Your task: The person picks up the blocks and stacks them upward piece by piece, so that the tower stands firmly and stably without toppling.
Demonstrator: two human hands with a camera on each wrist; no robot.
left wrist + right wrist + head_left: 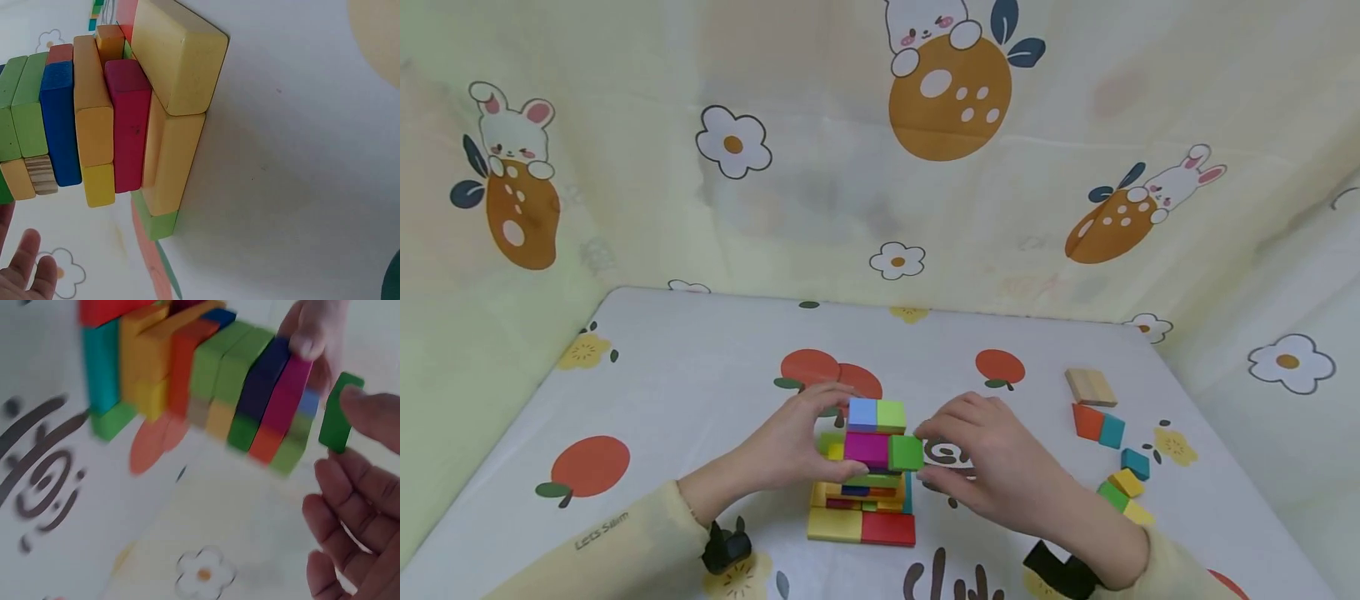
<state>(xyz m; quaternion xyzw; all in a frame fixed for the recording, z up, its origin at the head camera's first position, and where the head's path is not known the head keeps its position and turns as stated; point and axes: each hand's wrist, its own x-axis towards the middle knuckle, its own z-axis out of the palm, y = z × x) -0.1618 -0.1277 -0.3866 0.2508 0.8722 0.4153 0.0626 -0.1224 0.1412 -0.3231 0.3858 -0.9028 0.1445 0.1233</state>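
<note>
A tower of coloured wooden blocks [861, 527] stands on the table, its layers laid crosswise. My left hand [790, 433] is at the upper left of the tower, thumb against the near side by the magenta block [867, 450] and index finger at the far side near the blue block [862, 415]. Its other fingers [25, 265] spread loosely apart in the left wrist view. My right hand [992, 458] pinches a green block [337, 415] between thumb and fingertips, to the right of the upper layers. In the right wrist view a small gap separates this block from the tower.
Loose blocks lie to the right: a plain wooden block [1092, 387], an orange block [1087, 422], a teal block [1112, 431] and several more in a row nearer the right arm. A patterned curtain [820, 217] hangs behind the table [700, 358].
</note>
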